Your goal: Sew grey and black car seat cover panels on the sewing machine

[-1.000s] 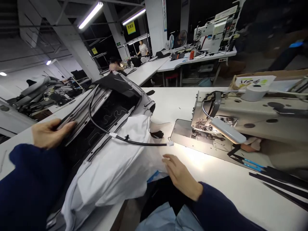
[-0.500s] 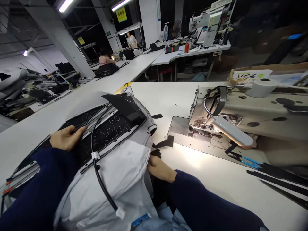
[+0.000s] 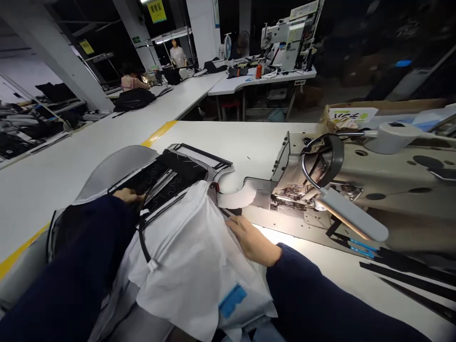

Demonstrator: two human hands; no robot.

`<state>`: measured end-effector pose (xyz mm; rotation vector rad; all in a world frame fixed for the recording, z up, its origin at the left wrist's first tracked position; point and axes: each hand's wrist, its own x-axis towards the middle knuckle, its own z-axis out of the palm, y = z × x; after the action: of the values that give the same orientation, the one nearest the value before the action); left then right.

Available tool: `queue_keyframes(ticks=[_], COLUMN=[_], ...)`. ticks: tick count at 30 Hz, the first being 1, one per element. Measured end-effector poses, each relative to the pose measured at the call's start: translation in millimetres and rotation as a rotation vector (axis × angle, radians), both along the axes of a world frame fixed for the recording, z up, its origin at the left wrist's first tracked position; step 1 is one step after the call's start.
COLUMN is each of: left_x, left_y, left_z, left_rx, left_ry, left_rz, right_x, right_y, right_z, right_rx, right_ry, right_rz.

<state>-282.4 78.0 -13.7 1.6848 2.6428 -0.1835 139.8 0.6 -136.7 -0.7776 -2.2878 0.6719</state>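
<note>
A large sewn fabric cover lies across the table in front of me, white on its backing, with black panels stitched in wavy lines. A black cable with white tape runs over it, and a blue patch shows near the bottom. My left hand is closed on the cover by the black panel, its fingertips partly hidden. With bent fingers my right hand grips the cover's right edge. Close by, a grey curved flap reaches the plate of the sewing machine.
A lamp lights the machine's needle area. Black strips and a blue-handled tool lie at right. Behind the machine stands a cardboard box. Yellow tape marks the table. Two people work farther back.
The cover has shifted toward the machine, and its grey flap now reaches the machine's plate. My right hand has moved right and slightly up; my left hand has moved right. The view has turned right.
</note>
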Motion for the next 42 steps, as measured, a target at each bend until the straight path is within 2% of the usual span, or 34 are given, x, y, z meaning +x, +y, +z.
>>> queue_keyframes(ticks=[2, 3, 4, 5, 6, 7, 8, 10, 12, 15, 17, 20, 22, 24, 26, 29, 31, 32, 34, 37, 39, 42], left_x=[23.1, 44.5, 72.1, 104.4, 139.1, 173.7, 205.5, 253.3, 276.3, 279.2, 275.1, 272.9, 274.4, 278.0, 283.2, 290.9, 293.4, 293.7, 292.9, 290.9, 290.6, 291.7], left_y=[13.6, 18.0, 20.3, 20.5, 18.9, 16.0, 12.6, 7.4, 6.4, 5.6, -1.8, -25.5, -43.3, -55.4, -58.7, -51.7, -48.5, -49.4, -56.7, -72.8, -78.7, -76.0], left_z=[28.6, 38.7, 43.6, 42.4, 35.3, 23.5, 9.1, -18.5, -33.6, -30.8, -24.1, -23.8, -30.3, -39.2, -48.0, -57.8, -61.8, -63.4, -67.1, -74.1, -78.8, -83.0], left_rx=[0.088, 0.148, 0.285, 0.353, 0.315, 0.191, 0.105, -0.059, -0.201, -0.318, -0.297, -0.081, 0.102, 0.215, 0.286, 0.413, 0.455, 0.449, 0.406, 0.389, 0.409, 0.37], left_ry=[0.02, 0.036, 0.05, 0.033, 0.003, -0.014, -0.022, 0.044, 0.109, 0.199, 0.278, 0.324, 0.31, 0.265, 0.185, 0.075, 0.085, 0.124, 0.238, 0.401, 0.437, 0.367], left_rz=[-0.053, -0.107, -0.242, -0.463, -0.698, -0.893, -0.994, -1.115, -1.101, -1.055, -1.068, -1.076, -1.072, -1.059, -1.003, -0.835, -0.795, -0.82, -0.951, -1.134, -1.182, -1.18], right_x=[2.9, 2.1, 0.2, -2.5, -5.8, -9.4, -13.0, -19.7, -24.6, -27.4, -24.5, -10.0, 4.5, 18.6, 28.3, 33.3, 32.8, 32.1, 30.8, 29.3, 29.0, 31.5], right_y=[-7.0, -9.0, -10.0, -10.0, -9.3, -8.1, -6.6, -3.2, 0.5, 5.7, 8.1, 6.5, -0.2, -11.4, -24.5, -39.5, -43.6, -44.1, -43.6, -42.7, -43.1, -42.9], right_z=[-3.2, -2.5, -1.0, 0.9, 2.7, 4.0, 4.7, 4.1, 2.0, -0.9, -1.1, 0.2, 0.1, -2.1, -6.0, -10.9, -11.7, -11.5, -10.7, -10.5, -10.3, -8.0], right_rx=[0.155, 0.201, 0.232, 0.258, 0.283, 0.306, 0.324, 0.343, 0.352, 0.379, 0.382, 0.355, 0.326, 0.325, 0.354, 0.461, 0.515, 0.522, 0.503, 0.484, 0.52, 0.536], right_ry=[-0.085, -0.109, -0.127, -0.144, -0.163, -0.186, -0.213, -0.265, -0.293, -0.291, -0.281, -0.272, -0.261, -0.241, -0.219, -0.227, -0.265, -0.285, -0.303, -0.233, -0.183, -0.2], right_rz=[0.04, 0.044, 0.045, 0.041, 0.03, 0.009, -0.017, -0.063, -0.073, -0.046, -0.039, -0.053, -0.059, -0.055, -0.077, -0.145, -0.166, -0.165, -0.15, -0.18, -0.212, -0.188])
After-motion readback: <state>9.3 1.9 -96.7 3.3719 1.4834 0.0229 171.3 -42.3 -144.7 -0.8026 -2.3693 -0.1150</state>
